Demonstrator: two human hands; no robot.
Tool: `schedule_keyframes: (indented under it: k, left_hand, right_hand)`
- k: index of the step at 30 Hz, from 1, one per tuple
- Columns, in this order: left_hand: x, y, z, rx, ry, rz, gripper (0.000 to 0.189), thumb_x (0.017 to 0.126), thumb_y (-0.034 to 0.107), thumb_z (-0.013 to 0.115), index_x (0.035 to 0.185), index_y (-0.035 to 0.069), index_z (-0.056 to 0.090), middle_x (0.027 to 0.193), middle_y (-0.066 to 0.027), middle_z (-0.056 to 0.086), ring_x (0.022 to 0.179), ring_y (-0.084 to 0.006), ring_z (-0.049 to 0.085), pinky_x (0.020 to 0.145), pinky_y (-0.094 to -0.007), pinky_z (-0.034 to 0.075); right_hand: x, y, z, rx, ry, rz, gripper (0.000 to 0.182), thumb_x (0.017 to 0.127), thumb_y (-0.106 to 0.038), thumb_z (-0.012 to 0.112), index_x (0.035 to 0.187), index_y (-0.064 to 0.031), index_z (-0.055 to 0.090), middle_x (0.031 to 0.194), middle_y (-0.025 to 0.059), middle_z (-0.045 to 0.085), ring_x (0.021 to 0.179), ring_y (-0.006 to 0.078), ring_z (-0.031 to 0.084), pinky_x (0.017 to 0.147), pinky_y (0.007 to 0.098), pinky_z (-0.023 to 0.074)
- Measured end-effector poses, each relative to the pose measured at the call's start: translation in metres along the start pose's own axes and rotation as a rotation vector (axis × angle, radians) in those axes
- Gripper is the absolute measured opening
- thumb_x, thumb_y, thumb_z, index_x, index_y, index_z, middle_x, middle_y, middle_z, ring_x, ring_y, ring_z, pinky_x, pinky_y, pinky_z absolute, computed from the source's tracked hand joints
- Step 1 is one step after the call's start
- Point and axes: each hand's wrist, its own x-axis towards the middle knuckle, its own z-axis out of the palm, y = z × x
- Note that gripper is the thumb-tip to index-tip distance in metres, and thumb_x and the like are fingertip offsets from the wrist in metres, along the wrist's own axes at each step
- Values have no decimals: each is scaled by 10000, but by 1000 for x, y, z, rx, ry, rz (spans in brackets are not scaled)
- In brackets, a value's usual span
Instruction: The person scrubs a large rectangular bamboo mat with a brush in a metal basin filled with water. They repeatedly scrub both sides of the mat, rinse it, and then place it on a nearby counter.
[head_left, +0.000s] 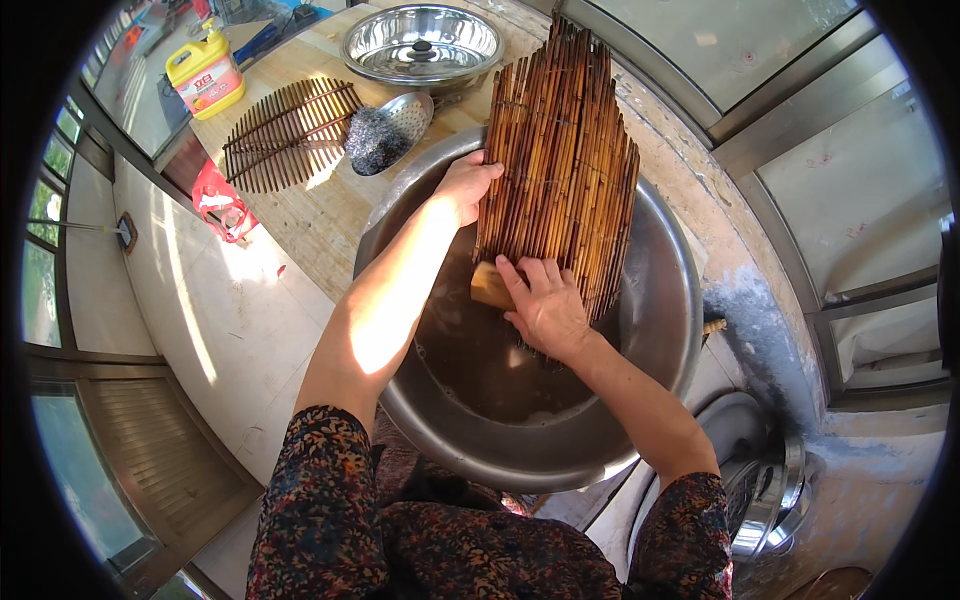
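A mat of thin brown sticks tied side by side (559, 165) stands tilted in a large metal basin (667, 247), its lower end at the brownish water (487, 367). My left hand (471, 184) grips the mat's left edge, the thumb on its front face. Low on the mat, my right hand (547, 300) holds a yellowish-brown block-like object (491, 286), whose material I cannot tell; the fingers cover part of it. Most of the fingers of my left hand are hidden behind the mat.
On the wooden table (292, 232) lie a slatted stick rack (292, 135), a metal scourer (375, 139) on a perforated ladle (409, 118), and a steel lid (421, 45). A yellow pump jug (205, 71) stands at the table's left. Metal pans (757, 480) lean by the wall at right.
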Motion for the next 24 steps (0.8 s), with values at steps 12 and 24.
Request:
schedule_keyframes:
  k: [12,24]
  left_hand:
    - [2,2,0,-23,37,28,267,1036,228,453,1220,61,552,1015,-47,647,876,-163,641,768,-336,550]
    - [-15,-29,24,475,-51,44,1010,857,467,699,1471,-42,78,1414,-262,403,1303,-316,433,1079,-432,365]
  right_hand:
    - [9,-2,-3,-7,-22,-12,804,657,-243,824,1369,-93,480,1096,104,493,990,295,505,842,463,451]
    - [-44,21,-7,141,78,89,829,653,-182,823,1389,-90,453,1140,115,505,1037,308,504,870,446,445]
